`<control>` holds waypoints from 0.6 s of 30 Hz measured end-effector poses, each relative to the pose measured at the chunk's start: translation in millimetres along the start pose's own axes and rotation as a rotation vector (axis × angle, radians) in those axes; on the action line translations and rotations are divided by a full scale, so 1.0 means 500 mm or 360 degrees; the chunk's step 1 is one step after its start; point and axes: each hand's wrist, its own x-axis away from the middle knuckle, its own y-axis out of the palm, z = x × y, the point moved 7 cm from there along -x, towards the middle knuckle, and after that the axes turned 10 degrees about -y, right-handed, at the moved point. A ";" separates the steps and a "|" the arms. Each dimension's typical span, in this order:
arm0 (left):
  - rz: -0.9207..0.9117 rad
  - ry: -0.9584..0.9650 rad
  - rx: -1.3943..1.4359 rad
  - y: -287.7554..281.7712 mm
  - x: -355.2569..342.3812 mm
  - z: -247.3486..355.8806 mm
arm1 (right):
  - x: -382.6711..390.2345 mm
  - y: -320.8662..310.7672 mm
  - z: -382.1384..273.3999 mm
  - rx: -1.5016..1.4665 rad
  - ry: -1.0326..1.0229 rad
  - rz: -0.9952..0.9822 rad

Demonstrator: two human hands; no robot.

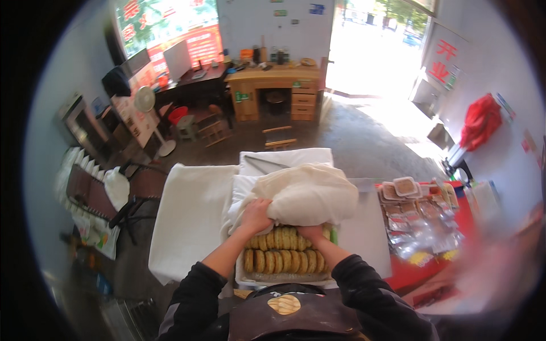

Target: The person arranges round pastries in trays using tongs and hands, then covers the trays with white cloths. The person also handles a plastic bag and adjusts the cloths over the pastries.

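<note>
A cream cloth lies bunched over the far part of a white tray. Rows of round golden-brown flatbreads stand on edge in the near part of the tray. My left hand is closed on the near left edge of the cloth. At the cloth's near edge, above the flatbreads, is my right hand; its fingers are hidden under the cloth. Metal tongs lie on white cloth beyond the tray.
A white-covered surface spreads left of the tray. On the right, a red table carries packaged food. A folding chair stands at left, and a wooden desk stands by the far wall near a bright doorway.
</note>
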 end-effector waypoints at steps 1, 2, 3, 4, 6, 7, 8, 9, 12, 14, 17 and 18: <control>-0.0013 0.0015 -0.0020 0.000 0.005 0.002 | 0.004 -0.006 -0.006 0.0060 -0.0014 0.0044; -0.0006 0.0024 -0.0048 -0.001 0.010 0.004 | 0.008 -0.008 -0.002 0.0121 0.0050 -0.0025; -0.0049 0.0049 -0.0068 0.002 0.017 0.007 | 0.014 -0.025 -0.011 0.0092 -0.0012 0.0048; -0.0075 0.0070 -0.0096 0.002 0.024 0.009 | 0.023 -0.036 -0.016 0.0062 0.0005 0.0010; -0.0082 0.0127 -0.0106 -0.005 0.040 0.013 | 0.043 -0.063 -0.032 -0.0004 0.0047 -0.0077; -0.0066 0.0169 -0.0086 -0.011 0.048 0.016 | 0.055 -0.080 -0.042 -0.0036 0.0076 -0.0124; -0.0081 0.0181 -0.0099 -0.013 0.054 0.018 | 0.070 -0.095 -0.051 -0.0054 0.0141 -0.0211; -0.0010 0.0201 -0.0046 -0.024 0.062 0.020 | 0.083 -0.125 -0.075 -0.0209 0.0002 -0.0142; 0.0165 0.0174 -0.0022 -0.049 0.090 0.007 | 0.132 -0.218 -0.119 -0.0542 -0.0265 -0.0034; 0.0340 0.0157 -0.0072 -0.067 0.104 -0.018 | 0.146 -0.280 -0.123 -0.0669 -0.0384 0.0102; 0.0606 -0.0166 -0.0095 -0.074 0.100 -0.089 | 0.111 -0.355 -0.068 -0.0370 -0.0184 0.0495; 0.0630 -0.0314 -0.0050 -0.069 0.095 -0.117 | 0.090 -0.380 -0.051 -0.0201 -0.0217 0.0600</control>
